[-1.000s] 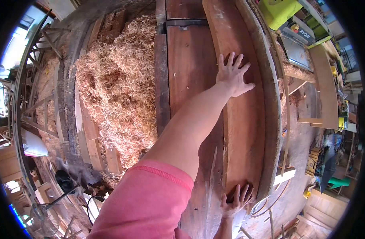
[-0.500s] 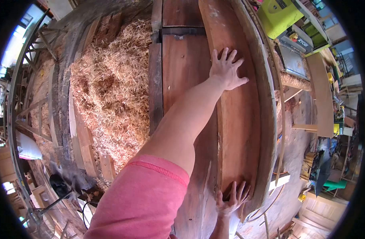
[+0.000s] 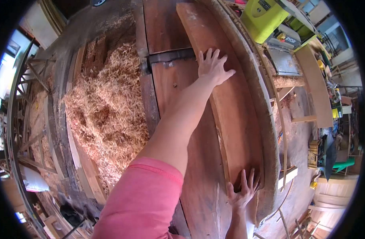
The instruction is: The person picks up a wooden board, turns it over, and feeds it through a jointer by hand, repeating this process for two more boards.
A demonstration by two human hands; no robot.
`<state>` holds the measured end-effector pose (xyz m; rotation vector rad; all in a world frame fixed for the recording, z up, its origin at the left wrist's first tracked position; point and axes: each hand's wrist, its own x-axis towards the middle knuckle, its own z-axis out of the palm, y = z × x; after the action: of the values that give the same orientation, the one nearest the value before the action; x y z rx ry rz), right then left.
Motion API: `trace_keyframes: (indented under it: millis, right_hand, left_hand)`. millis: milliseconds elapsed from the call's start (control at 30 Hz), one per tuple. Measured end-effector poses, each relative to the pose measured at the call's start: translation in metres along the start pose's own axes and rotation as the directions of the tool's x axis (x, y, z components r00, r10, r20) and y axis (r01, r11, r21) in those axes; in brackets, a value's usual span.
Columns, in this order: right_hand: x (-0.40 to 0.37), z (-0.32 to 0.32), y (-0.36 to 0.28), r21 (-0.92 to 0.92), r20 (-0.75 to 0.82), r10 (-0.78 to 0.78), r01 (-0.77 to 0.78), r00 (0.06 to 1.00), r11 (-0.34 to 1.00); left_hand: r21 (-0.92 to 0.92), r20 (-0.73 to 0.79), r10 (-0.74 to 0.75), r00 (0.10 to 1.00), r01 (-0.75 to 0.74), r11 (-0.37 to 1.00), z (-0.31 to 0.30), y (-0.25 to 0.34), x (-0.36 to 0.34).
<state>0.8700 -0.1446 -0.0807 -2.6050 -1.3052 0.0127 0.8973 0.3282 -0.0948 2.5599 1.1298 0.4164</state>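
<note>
A long reddish-brown wooden plank with a curved edge lies lengthwise on wider dark boards. My left hand rests palm down on its upper part, fingers spread, with the fingertips near the left edge. At the near end of the plank, my right hand lies with fingers apart on the wood; its palm side is hidden. Neither hand is wrapped around anything I can see. A dark slot crosses the boards left of my left hand.
Curly wood shavings are heaped left of the boards. Along the plank's right side runs a thick curved timber. A lime-green Ryobi machine stands at upper right, near a yellow crate. A white sack sits at far left.
The view has turned and shifted, so the plank's far end now shows at the top. Both hands stay on the plank in much the same places.
</note>
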Motion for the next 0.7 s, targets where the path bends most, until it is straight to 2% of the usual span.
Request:
trace_keyframes:
  millis: [33,100,200,267,367,467,500,700]
  right_hand:
    - [0.007,0.001,-0.004,-0.016,0.0,0.0,0.0,1.0,1.0]
    - [0.017,0.001,-0.01,-0.05,0.01,0.01,-0.01,1.0,0.999]
    - [0.033,0.0,-0.02,-0.032,0.005,0.025,-0.025,1.0,0.999]
    - [0.039,0.008,-0.018,0.003,-0.013,0.03,-0.03,0.999,1.0]
    - [0.054,0.006,-0.029,0.044,-0.018,0.041,-0.04,0.999,0.998]
    - [0.066,0.011,-0.033,0.033,-0.002,0.065,-0.065,0.998,0.997]
    - [0.07,0.01,-0.036,0.041,0.058,0.103,-0.105,0.993,0.994]
    - [0.092,0.009,-0.046,0.126,0.069,0.131,-0.139,0.989,0.982]
  left_hand:
    - [-0.004,-0.037,0.028,0.999,-0.028,1.0,0.005,-0.001,-0.002]
    - [0.008,-0.009,0.102,0.995,-0.101,0.995,0.004,0.014,-0.026]
    - [-0.002,0.064,0.204,0.977,-0.205,0.979,0.009,0.052,-0.092]
    - [-0.067,0.039,0.272,0.961,-0.269,0.961,0.014,0.079,-0.141]
    - [-0.067,0.112,0.295,0.949,-0.289,0.955,0.02,0.117,-0.192]
    - [0.0,0.183,0.258,0.949,-0.262,0.965,0.006,0.118,-0.179]
    - [0.029,0.178,0.253,0.951,-0.262,0.965,0.006,0.117,-0.174]
    - [0.081,0.157,0.259,0.953,-0.274,0.958,0.004,0.108,-0.154]
